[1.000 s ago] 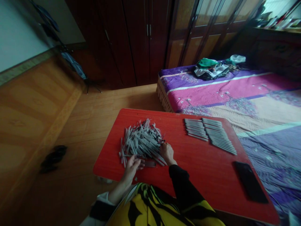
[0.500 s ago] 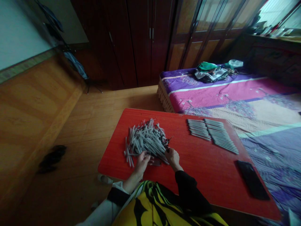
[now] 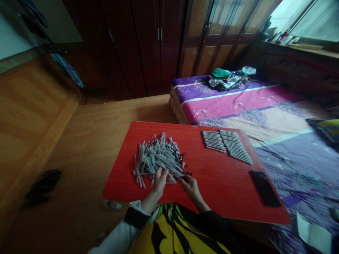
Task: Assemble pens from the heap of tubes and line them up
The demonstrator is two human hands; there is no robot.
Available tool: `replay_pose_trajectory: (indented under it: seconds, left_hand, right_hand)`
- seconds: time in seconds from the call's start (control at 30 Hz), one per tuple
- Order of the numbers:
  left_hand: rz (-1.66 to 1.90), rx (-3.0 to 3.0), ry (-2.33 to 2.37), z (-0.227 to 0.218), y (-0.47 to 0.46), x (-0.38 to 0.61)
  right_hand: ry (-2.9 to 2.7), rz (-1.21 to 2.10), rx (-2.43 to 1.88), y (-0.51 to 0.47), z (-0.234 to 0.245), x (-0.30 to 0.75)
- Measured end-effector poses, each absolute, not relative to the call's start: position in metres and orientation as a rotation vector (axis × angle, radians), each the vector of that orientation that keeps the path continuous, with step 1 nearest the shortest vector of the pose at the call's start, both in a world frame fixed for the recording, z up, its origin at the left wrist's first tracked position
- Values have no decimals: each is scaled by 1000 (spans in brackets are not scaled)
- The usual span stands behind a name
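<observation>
A loose heap of slim grey-white pen barrels [image 3: 156, 155] lies on the red table [image 3: 124, 183], with small dark pieces [image 3: 182, 160] along its right side. My left hand [image 3: 159, 180] is at the near edge of the heap, thumb and fingers drawn together; what they hold is too small to make out. Close by on the right, my right hand [image 3: 190, 186] has its fingers pinched near the ends of the barrels, and its hold is also unclear. Farther right, slim pens [image 3: 234, 146] lie side by side in two neat rows.
A black phone [image 3: 265, 188] lies near the table's right edge. Behind and right is a bed [image 3: 278, 130] with a bundle of cloth [image 3: 225, 79] on it. Dark wardrobes [image 3: 148, 53] line the back wall. Shoes [image 3: 43, 187] sit on the floor at left.
The view has swung a little to the right. My right hand has shifted slightly down and away from the heap, and my left hand's fingers have closed up more.
</observation>
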State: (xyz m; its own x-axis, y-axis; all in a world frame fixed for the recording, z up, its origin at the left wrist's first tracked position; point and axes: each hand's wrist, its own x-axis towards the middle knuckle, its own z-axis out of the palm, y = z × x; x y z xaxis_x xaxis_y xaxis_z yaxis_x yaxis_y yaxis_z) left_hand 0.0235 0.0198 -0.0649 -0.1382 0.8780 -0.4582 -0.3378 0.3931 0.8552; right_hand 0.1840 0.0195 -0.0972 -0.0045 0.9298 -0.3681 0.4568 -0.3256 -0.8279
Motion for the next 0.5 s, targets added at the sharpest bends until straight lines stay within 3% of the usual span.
replay_pose_trajectory:
  seconds: [0.2,0.5]
  left_hand:
    - [1172,589,1358,-56,23,7]
    - [1141,754,1401,-66,10,18]
  right_hand:
    - [-1671,945,-2174,68,-118,199]
    - [-1718,854,-2168,82,-122,190]
